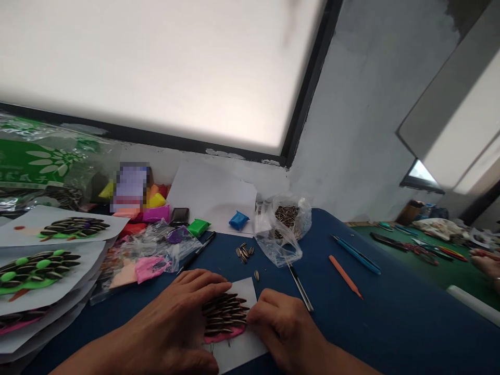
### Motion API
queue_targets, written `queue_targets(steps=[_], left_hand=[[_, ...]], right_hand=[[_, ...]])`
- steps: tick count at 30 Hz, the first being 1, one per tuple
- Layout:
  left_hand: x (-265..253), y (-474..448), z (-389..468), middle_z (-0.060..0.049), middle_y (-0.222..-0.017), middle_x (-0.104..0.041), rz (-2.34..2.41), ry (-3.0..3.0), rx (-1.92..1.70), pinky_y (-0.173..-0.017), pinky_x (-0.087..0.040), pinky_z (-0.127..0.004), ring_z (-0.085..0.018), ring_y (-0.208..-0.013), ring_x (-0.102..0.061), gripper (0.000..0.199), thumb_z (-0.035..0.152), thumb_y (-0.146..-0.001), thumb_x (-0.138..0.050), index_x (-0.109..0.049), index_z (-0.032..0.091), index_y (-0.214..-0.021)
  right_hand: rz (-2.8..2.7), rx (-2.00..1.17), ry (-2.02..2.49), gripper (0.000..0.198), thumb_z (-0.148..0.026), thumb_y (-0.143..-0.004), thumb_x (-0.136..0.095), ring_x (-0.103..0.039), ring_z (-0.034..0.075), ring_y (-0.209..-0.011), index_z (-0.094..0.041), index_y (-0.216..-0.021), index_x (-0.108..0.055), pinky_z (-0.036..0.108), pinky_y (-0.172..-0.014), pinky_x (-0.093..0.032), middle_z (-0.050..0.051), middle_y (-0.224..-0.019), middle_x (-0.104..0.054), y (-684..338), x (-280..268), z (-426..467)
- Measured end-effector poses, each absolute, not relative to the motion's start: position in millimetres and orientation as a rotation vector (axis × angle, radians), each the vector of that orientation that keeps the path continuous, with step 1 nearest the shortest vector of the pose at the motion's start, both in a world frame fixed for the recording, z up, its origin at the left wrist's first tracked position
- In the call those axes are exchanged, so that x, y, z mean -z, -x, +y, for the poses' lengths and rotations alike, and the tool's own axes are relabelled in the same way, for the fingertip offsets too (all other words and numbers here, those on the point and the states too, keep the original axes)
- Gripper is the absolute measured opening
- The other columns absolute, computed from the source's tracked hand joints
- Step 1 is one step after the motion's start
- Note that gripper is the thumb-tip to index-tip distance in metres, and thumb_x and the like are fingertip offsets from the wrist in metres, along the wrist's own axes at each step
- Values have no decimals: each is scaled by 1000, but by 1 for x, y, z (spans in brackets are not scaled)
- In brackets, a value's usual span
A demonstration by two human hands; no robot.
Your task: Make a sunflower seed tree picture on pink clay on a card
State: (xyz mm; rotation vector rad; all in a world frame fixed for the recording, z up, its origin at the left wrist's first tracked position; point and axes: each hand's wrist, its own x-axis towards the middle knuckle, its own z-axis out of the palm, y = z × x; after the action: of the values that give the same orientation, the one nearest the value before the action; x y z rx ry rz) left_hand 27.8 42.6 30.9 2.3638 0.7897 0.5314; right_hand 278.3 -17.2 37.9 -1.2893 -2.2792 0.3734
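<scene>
A small white paper [250, 346] lies in front of me, bearing a pink clay shape [230, 334] covered with rows of striped sunflower seeds [224, 312]. My left hand [172, 323] rests along the left side of the paper, fingers stretched out and thumb apart, its fingertips by the upper seeds. On the right, my right hand [283, 323] has its fingers curled and pressed together at the right edge of the seed rows. Whatever may be between those fingertips is hidden. Several loose seeds [244, 252] lie on the blue table beyond the paper.
An open plastic bag of seeds [287, 216] stands behind. Pens [300, 287], an orange marker [346, 276] and a blue pen [356, 254] lie rightward. At left are stacked seed pictures [94, 237] and pink clay [150, 268] on plastic. Another person's hand [486, 263] shows far right.
</scene>
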Motion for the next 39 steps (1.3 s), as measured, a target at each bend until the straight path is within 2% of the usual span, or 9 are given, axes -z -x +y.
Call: queue_targets(steps=[5, 11, 16, 20, 26, 33, 36, 39], left_hand=[[-34, -29, 42, -6, -141, -56, 794, -2370, -512, -106, -42, -51, -37, -127, -48, 77, 43, -70, -83, -56, 33, -141], [-40, -30, 42, -4, -141, -56, 807, -2371, -465, -107, -40, -54, -38, -127, -47, 66, 39, -69, -85, -64, 32, -131], [-38, -30, 42, -5, -140, -57, 761, -2418, -466, -105, -43, -53, -38, -125, -49, 70, 41, -68, -87, -61, 33, -133], [-37, -30, 42, -4, -138, -59, 788, -2411, -492, -105, -43, -50, -37, -125, -50, 75, 41, -66, -90, -60, 33, -135], [-26, -27, 46, -6, -139, -59, 693, -2469, -619, -104, -44, -51, -39, -124, -52, 75, 60, -73, -81, -56, 34, -139], [-25, -26, 48, -6, -141, -58, 683, -2494, -616, -103, -45, -51, -39, -126, -52, 80, 51, -69, -87, -54, 35, -140], [-27, -27, 47, -5, -140, -58, 690, -2482, -626, -101, -47, -52, -40, -126, -52, 76, 53, -72, -83, -54, 38, -140], [-29, -28, 46, -7, -140, -58, 731, -2459, -603, -101, -47, -53, -41, -125, -52, 77, 55, -70, -84, -56, 36, -140]], right_hand=[[-2309, -326, 1287, 21, -13, -95, -51, -58, 13, -63, -19, -80, -65, 21, -56, -36, 2, -77, -59, -276, -39, -17], [-2352, -262, 1296, 20, -10, -92, -53, -56, 13, -63, -18, -82, -68, 21, -55, -34, 2, -77, -59, -275, -39, -16], [-2407, -228, 1298, 19, -9, -90, -54, -56, 14, -64, -19, -89, -70, 21, -56, -35, 3, -79, -59, -274, -37, -14], [-2428, -121, 1283, 18, -7, -86, -55, -54, 13, -62, -19, -84, -68, 21, -54, -33, 2, -77, -59, -274, -31, -12], [-2377, -168, 1260, 15, -7, -87, -56, -58, 13, -61, -18, -81, -65, 22, -55, -36, 2, -76, -61, -279, -33, -14], [-2257, -150, 1603, 18, -4, -92, -54, -63, 17, -72, -17, -85, -64, 26, -62, -41, 4, -83, -67, -292, -67, 2], [-2292, -166, 1767, 14, -10, -96, -57, -65, 18, -78, -16, -88, -67, 27, -66, -44, 5, -89, -69, -289, -76, 20], [-2322, -162, 1830, 8, -17, -93, -65, -66, 21, -79, -15, -87, -68, 29, -65, -44, 7, -88, -69, -282, -77, 36]])
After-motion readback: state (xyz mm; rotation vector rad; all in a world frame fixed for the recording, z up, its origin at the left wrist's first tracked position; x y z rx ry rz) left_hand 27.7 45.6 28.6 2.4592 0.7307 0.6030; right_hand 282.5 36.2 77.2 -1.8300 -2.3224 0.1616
